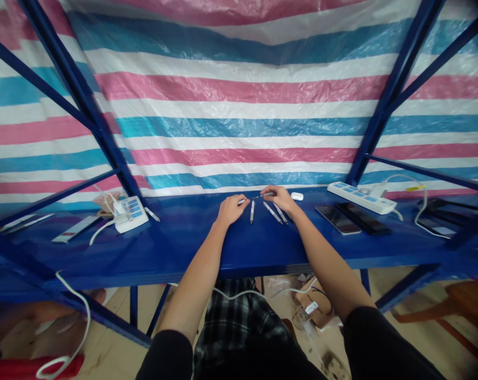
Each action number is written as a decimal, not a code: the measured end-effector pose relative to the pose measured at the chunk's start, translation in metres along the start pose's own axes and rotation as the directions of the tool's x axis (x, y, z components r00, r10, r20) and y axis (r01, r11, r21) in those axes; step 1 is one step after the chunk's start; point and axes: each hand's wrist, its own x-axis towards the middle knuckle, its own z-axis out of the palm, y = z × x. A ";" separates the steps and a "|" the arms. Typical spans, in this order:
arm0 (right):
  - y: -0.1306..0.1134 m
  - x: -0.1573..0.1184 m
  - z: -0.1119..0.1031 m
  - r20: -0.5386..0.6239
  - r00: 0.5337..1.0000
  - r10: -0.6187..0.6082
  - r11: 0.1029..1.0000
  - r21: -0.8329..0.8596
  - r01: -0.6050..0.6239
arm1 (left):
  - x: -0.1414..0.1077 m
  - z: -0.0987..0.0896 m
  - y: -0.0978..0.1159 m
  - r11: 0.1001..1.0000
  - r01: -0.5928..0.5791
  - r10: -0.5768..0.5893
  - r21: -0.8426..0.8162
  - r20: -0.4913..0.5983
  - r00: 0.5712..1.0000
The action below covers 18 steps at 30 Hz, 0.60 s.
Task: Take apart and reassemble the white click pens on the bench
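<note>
Over the blue shelf top, my right hand pinches a slim pen held level. My left hand grips the pen's white end at the left, and the two hands are close together. Just below them, several loose white pens lie on the blue surface, among them one upright in the view and a slanted one. A small white earbud case sits just right of my right hand, not touching it.
Two white power strips with cables lie on the shelf, the right one beside dark smartphones. Blue steel uprights frame the shelf. A striped plastic tarp hangs behind. A white cable and a wooden floor show below.
</note>
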 end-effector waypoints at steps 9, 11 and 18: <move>0.001 0.001 0.001 0.025 1.000 -0.014 1.000 -0.009 0.014 | 0.000 0.000 0.001 1.000 0.001 -0.001 -0.003 0.010 1.000; 0.000 0.000 0.001 0.026 1.000 -0.018 1.000 -0.011 0.018 | 0.000 0.000 0.001 1.000 -0.003 0.003 -0.002 0.012 1.000; -0.003 -0.001 0.003 0.043 0.999 -0.016 1.000 0.000 0.016 | 0.001 0.003 -0.002 1.000 -0.018 0.018 -0.001 0.012 1.000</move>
